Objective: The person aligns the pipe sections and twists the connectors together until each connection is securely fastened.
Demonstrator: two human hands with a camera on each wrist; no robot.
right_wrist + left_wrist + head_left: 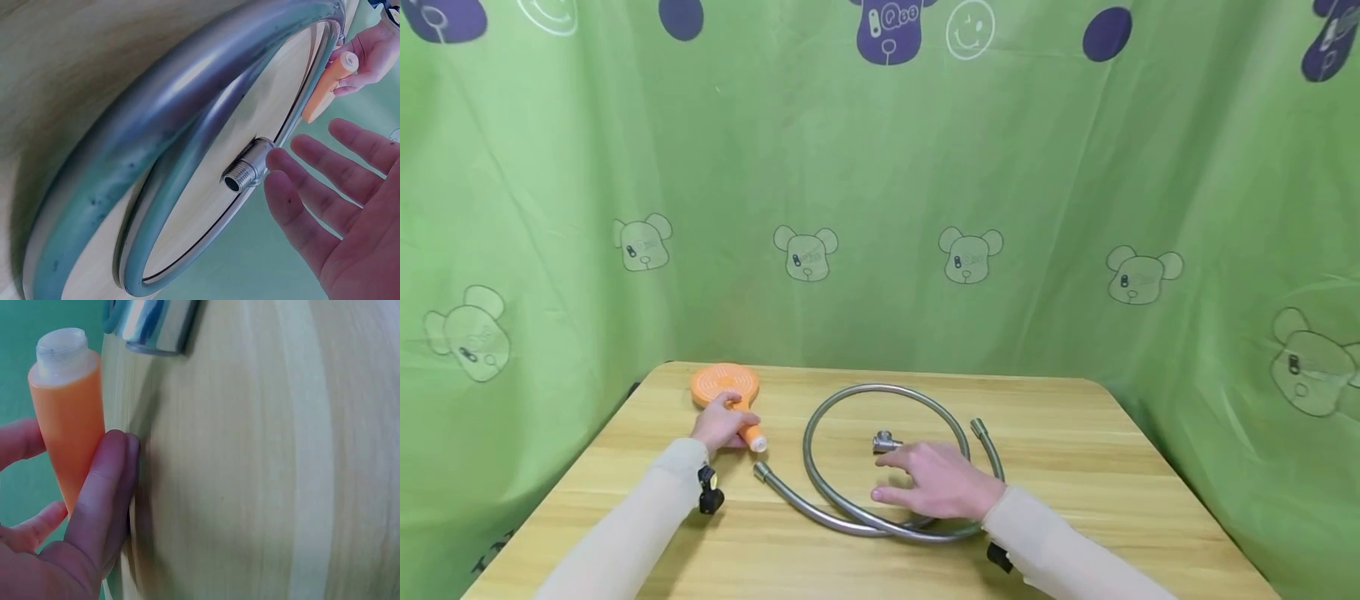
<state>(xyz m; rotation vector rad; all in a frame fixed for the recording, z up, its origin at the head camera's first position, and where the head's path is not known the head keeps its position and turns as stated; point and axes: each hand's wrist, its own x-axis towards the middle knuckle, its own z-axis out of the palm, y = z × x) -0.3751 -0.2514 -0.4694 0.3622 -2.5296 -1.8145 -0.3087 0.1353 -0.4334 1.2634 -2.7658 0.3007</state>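
At the far left of the surface (pixel 1120 492), the left hand (pixel 721 427) is closed round the handle (pixel 749 432) of the orange shower head (pixel 724 384), thumb and fingers on opposite sides, a hold that leaves the pale end (pixel 758 444) bare and seems chosen for steadiness. The right hand (pixel 943 482), fingers apart and gripping nothing, hangs over the coiled metal hose (pixel 807 446), whose loop rings the small metal fitting (pixel 884 443); whether a fingertip touches that fitting I cannot tell. One hose end (pixel 763 472) lies near the handle, and a green curtain (pixel 872 325) hangs behind.
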